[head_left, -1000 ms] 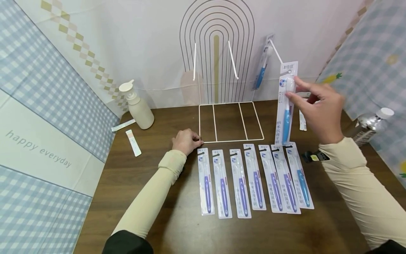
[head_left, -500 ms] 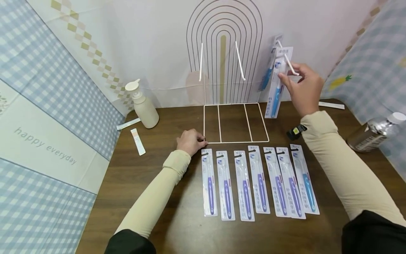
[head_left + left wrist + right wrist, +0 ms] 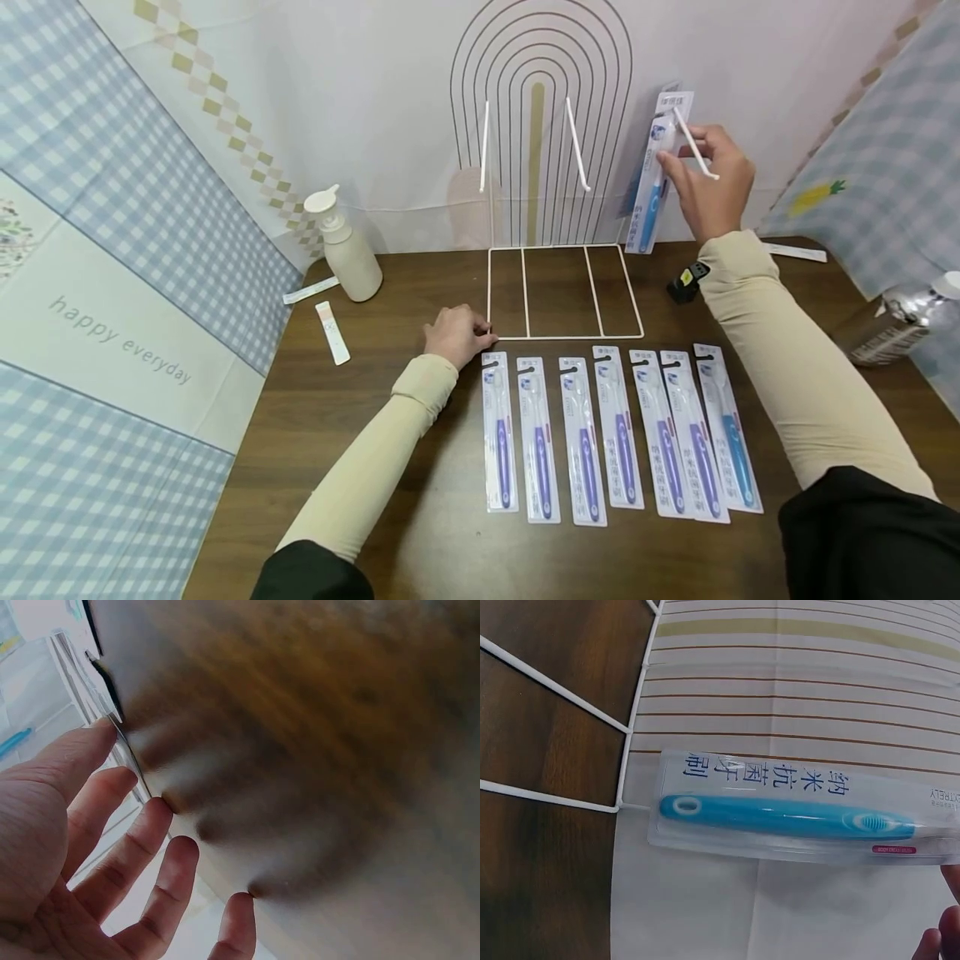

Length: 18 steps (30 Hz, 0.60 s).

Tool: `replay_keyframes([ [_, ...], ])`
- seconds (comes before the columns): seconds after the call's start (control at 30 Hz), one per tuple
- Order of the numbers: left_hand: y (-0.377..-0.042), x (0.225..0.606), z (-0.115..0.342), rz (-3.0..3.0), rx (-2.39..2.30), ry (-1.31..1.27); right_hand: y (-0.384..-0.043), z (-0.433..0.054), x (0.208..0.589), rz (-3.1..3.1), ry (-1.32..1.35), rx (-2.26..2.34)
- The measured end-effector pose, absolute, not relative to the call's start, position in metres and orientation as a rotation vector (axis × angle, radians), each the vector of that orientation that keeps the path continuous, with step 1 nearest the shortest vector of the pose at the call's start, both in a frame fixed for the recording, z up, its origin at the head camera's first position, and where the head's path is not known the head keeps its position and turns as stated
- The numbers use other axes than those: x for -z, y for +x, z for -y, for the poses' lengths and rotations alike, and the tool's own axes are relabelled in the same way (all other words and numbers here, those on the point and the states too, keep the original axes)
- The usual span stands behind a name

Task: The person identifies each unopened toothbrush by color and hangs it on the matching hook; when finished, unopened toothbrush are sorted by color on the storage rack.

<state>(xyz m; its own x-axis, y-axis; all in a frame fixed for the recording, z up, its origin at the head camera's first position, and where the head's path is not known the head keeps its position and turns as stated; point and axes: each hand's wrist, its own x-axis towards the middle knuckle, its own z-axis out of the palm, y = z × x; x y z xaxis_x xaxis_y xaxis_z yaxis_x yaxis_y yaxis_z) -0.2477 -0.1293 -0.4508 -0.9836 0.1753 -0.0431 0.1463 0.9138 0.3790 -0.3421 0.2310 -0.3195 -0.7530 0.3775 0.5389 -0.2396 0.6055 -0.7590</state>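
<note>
My right hand pinches a packaged blue toothbrush by the side of its card, fingers at mid-height. The card hangs upright on the right-hand white hook, the hook's arm jutting out in front of its top. Behind it, another toothbrush pack is mostly hidden. In the right wrist view the blue handle lies under clear plastic. My left hand touches the front left corner of the white wire rack; in the left wrist view its fingers are spread, fingertips on the wood.
Several purple toothbrush packs and one blue pack lie in a row before the rack. Two bare hooks stand left of the loaded one. A pump bottle is at left, a silver bottle at far right, paper strips nearby.
My right hand has carried the blue toothbrush pack up and back onto the right hook, then further along it towards the wall. The left hand stays at the rack's corner.
</note>
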Motion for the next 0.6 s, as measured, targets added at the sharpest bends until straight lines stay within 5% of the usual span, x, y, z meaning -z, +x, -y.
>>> replay_keyframes([
  [0.3,-0.248,0.453,0.133,-3.018,-0.586,0.253,-0.326,-0.237,0.327,2.068,-0.088,-1.197],
  [0.6,-0.245,0.452,0.133,-3.011,-0.579,0.261,-0.26,-0.259,0.344,2.101,-0.034,-1.207],
])
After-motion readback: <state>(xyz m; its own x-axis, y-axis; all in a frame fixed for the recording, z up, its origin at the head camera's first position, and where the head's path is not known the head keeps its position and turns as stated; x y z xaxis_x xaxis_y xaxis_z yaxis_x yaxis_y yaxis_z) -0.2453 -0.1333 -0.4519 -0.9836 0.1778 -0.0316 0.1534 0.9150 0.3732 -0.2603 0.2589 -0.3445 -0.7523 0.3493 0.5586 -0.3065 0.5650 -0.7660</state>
